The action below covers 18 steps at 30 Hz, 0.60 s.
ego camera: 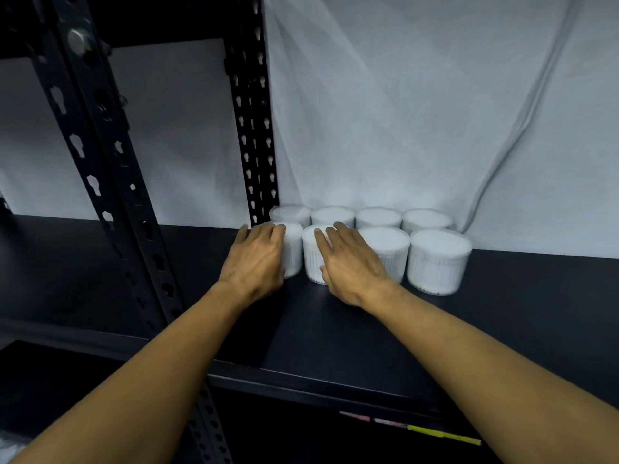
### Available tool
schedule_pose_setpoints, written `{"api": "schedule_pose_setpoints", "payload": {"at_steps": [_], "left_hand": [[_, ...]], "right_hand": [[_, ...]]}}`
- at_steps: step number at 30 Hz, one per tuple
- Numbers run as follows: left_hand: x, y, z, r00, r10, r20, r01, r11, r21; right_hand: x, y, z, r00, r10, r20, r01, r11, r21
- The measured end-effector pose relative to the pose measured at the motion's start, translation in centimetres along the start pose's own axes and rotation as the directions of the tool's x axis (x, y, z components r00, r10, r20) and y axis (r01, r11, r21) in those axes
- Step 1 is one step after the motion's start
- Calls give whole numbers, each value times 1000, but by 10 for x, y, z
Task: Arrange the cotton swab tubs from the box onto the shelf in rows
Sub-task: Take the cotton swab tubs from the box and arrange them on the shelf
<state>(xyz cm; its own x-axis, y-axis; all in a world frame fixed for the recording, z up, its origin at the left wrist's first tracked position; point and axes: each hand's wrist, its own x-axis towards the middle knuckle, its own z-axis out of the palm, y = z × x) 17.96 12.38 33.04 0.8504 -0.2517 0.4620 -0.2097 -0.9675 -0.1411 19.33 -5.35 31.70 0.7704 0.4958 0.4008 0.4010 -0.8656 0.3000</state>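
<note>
Several clear round tubs of white cotton swabs stand in two rows at the back of the black shelf (335,329). My left hand (256,261) grips the leftmost front tub (292,252), fingers curled over its top. My right hand (348,262) grips the second front tub (313,259), fingers over the lid and thumb on its near side. Two more front tubs (438,264) stand to the right, and the back row (378,217) sits against the white cloth. The box is not in view.
A black perforated upright (254,128) rises just left of the tubs, and another upright (100,155) stands nearer at left. White cloth (402,112) hangs behind the shelf. Bare shelf surface lies in front of and to the right of the tubs.
</note>
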Motion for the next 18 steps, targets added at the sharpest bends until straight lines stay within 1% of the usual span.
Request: {"api": "schedule_pose_setpoints", "payload": {"at_steps": [4, 8, 11, 14, 18], "left_hand": [[-9, 7, -18, 1000, -6, -25, 5, 1000, -30], [-26, 25, -42, 996, -39, -86, 27, 990, -135], [-46, 47, -58, 991, -33, -130, 4, 976, -216], [-70, 70, -68, 987, -26, -157, -16, 965, -260], [-112, 111, -75, 970, 9, -244, -97, 931, -351]], "right_hand": [[-14, 3, -17, 999, 15, -33, -14, 999, 44], [-45, 6, -42, 995, 22, -97, -11, 993, 114], [-80, 14, -59, 989, 43, -143, -22, 989, 144], [-123, 23, -72, 984, 81, -156, -53, 983, 178], [-188, 32, -84, 966, 131, -224, -75, 967, 242]]}}
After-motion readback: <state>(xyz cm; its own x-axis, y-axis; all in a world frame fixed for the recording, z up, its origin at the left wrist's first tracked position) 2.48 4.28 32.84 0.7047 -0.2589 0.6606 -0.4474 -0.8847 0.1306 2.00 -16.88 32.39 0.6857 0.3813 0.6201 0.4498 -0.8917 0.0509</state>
